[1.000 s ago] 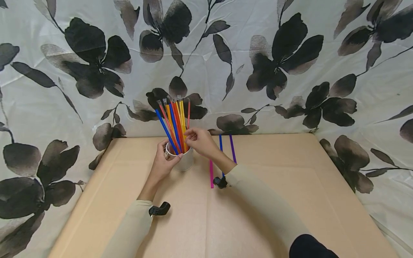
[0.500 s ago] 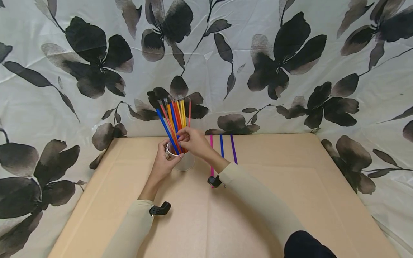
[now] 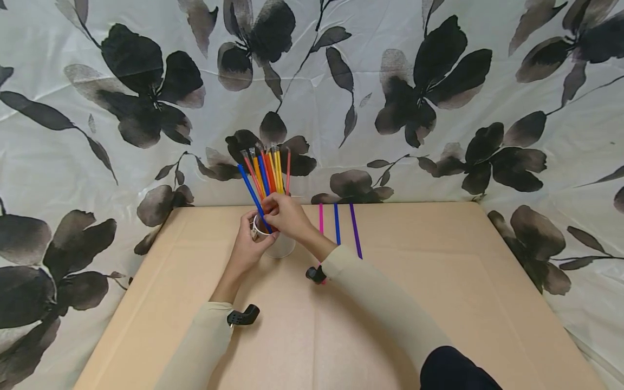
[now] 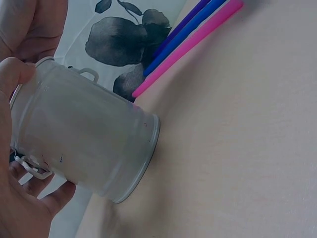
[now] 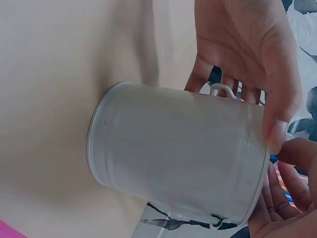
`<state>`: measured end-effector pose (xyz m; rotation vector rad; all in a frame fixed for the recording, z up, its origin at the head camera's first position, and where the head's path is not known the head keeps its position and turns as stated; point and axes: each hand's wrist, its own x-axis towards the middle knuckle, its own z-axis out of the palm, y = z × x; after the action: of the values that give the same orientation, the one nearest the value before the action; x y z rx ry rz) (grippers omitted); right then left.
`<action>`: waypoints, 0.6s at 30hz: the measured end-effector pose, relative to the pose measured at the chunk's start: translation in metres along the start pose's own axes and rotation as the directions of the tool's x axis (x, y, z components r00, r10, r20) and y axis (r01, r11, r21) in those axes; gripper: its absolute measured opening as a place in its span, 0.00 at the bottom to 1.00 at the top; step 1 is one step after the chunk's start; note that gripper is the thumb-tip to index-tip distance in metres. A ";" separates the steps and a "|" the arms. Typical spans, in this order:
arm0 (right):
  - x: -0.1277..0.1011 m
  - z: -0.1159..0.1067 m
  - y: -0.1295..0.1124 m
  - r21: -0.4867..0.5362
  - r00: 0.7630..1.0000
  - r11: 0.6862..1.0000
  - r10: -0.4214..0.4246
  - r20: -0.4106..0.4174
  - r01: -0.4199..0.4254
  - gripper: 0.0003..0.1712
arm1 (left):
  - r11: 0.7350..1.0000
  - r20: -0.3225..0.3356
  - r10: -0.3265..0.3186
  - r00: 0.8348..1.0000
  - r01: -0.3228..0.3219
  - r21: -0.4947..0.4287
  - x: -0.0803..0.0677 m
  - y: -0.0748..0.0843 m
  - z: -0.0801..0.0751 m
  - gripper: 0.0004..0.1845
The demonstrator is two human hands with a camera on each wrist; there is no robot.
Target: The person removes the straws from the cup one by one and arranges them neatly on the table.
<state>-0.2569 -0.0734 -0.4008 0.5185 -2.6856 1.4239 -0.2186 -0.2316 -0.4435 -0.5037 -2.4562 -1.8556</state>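
Note:
A small white metal bucket [image 3: 281,249] stands on the table, full of slim coloured sticks [image 3: 269,170], several with clear bristle-like tips. My left hand [image 3: 246,249] grips the bucket's side, its thumb at the rim, as the left wrist view of the bucket [image 4: 89,129] also shows. At the bucket's mouth, my right hand [image 3: 288,218] has thumb and forefinger around the leftmost blue stick [image 3: 251,187], just above the rim. The lower ends of the sticks are hidden by the bucket and the right hand.
Right of the bucket lie a pink stick [image 3: 321,218], a blue stick [image 3: 337,225] and a purple stick [image 3: 356,230], partly behind the right forearm. The brown tabletop [image 3: 390,281] ends at a floral cloth [image 3: 331,124] hanging behind it.
My right hand has moved left across the sticks, from the yellow ones to the leftmost blue one. My left hand and the bucket have stayed in place.

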 end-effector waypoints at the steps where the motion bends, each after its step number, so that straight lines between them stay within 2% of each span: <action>1: 0.000 0.002 0.000 -0.006 1.000 1.000 0.002 -0.006 -0.002 0.16 | 1.000 -0.001 0.002 1.000 -0.002 -0.002 0.001 -0.005 0.000 0.43; 7: 0.001 0.008 -0.001 -0.041 1.000 0.999 -0.005 -0.025 0.004 0.17 | 0.999 -0.028 0.022 0.999 -0.022 -0.023 0.008 -0.035 0.001 0.43; 18: -0.001 0.020 -0.004 -0.173 0.997 0.985 -0.019 -0.073 0.006 0.17 | 0.998 -0.073 0.057 0.996 -0.057 0.002 0.003 -0.037 0.005 0.42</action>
<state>-0.2522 -0.0914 -0.4093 0.4576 -2.7074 1.1685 -0.2311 -0.2353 -0.4792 -0.4908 -2.3701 -1.8187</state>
